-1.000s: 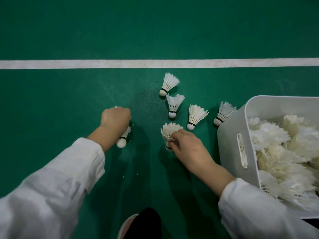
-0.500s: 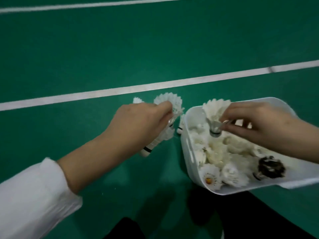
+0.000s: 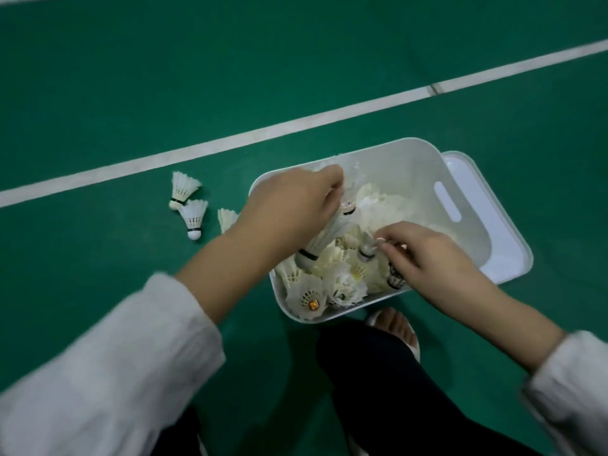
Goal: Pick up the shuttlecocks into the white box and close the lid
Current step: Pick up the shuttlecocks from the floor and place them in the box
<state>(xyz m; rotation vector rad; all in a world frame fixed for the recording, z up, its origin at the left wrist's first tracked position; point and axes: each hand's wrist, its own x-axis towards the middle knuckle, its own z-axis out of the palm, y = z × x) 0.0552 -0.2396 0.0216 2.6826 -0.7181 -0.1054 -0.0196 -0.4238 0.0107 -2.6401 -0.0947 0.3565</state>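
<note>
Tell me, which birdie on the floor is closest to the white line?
The leftmost shuttlecock; its feathers almost touch the white line. The middle one and the half-hidden one lie farther from it.

Box (image 3: pixel 460 179) mid-frame under my left hand (image 3: pixel 289 209) and right hand (image 3: pixel 427 255).
Three shuttlecocks (image 3: pixel 194 218) on the floor (image 3: pixel 98 258) to its left; lid (image 3: pixel 500 258) at its right.

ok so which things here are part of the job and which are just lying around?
Job: white box, lid, shuttlecocks in the box, three shuttlecocks on the floor, held shuttlecocks, left hand, right hand.
Lying around: court line, green floor, foot.
</note>
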